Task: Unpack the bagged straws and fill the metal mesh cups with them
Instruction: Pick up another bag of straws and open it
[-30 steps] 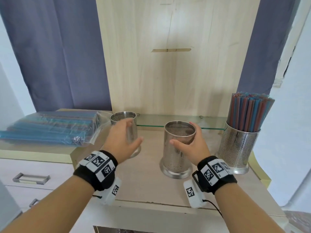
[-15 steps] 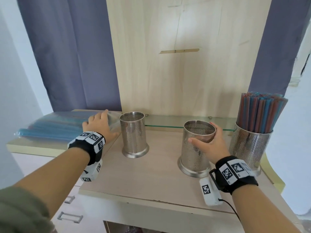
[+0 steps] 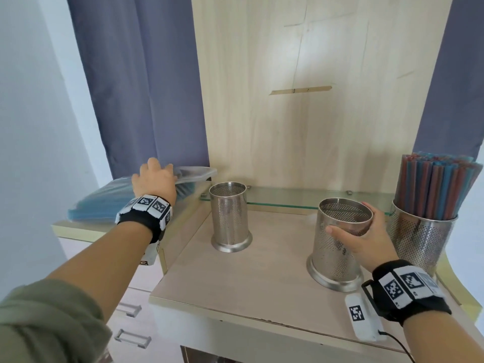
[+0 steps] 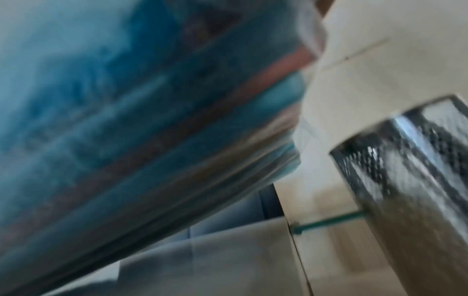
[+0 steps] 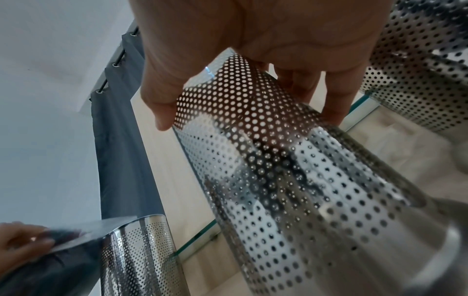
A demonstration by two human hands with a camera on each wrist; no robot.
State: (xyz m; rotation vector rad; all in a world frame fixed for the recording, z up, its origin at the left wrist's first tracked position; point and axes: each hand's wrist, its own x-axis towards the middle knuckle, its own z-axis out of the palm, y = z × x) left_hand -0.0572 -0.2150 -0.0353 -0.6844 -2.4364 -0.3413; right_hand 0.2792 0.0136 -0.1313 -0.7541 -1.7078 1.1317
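Observation:
A clear bag of blue and red straws (image 3: pixel 104 203) lies on the raised cabinet top at the left. My left hand (image 3: pixel 154 179) grips its right end, which is lifted off the surface; the bag (image 4: pixel 152 120) fills the left wrist view. An empty mesh cup (image 3: pixel 230 218) stands beside it, untouched. My right hand (image 3: pixel 366 237) wraps around the rim of a second empty mesh cup (image 3: pixel 337 252), thumb in front and fingers behind (image 5: pixel 331 108). At the far right a third mesh cup (image 3: pixel 421 242) is packed with upright straws (image 3: pixel 437 187).
The cups stand on a light wooden counter (image 3: pixel 262 279) with a low glass shelf (image 3: pixel 282 195) behind them and a wooden back panel (image 3: pixel 314 113). Grey curtains (image 3: pixel 141 82) hang on both sides. Drawers with metal handles (image 3: pixel 131 336) sit below left.
My left hand left the leftmost empty cup, reached to the bag of straws and raised its right end. The right hand has kept its hold on the middle cup.

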